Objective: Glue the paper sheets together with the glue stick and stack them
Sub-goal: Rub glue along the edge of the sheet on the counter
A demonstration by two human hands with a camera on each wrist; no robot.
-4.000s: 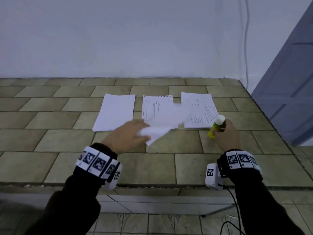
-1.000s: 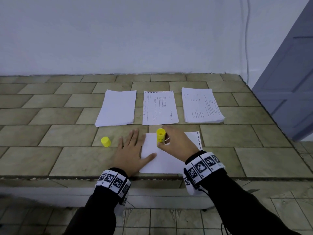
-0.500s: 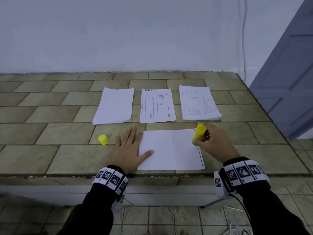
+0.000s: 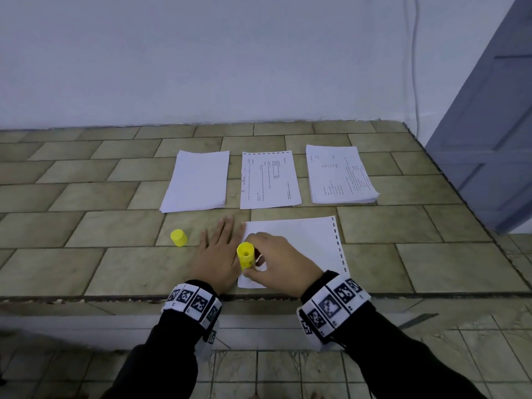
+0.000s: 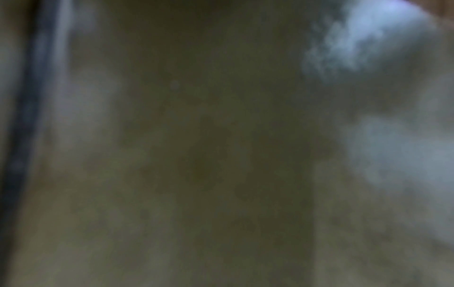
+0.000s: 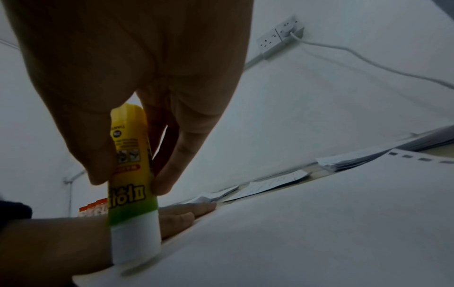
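A white sheet [image 4: 302, 243] with a dashed right margin lies near the front edge of the tiled ledge. My right hand [image 4: 276, 262] grips the yellow glue stick [image 4: 245, 255] upright, its white tip pressed on the sheet's near-left part; the stick [image 6: 131, 186] shows between thumb and fingers [image 6: 167, 174] in the right wrist view. My left hand [image 4: 220, 251] lies flat, fingers spread, at the sheet's left edge, holding it down. The yellow cap [image 4: 178, 237] stands left of that hand. The left wrist view is dark and blurred.
Three paper piles lie in a row farther back: a blank one [image 4: 197, 181], a printed sheet [image 4: 269, 180], and a thicker printed stack [image 4: 339, 174]. The ledge drops off at its front edge [image 4: 115, 298]. A grey door [image 4: 495, 139] stands at the right, with a cable [image 4: 414, 53] on the wall.
My right hand has carried the glue stick from the sheet's right side across to its near-left part. The left hand stays flat at the sheet's left edge.
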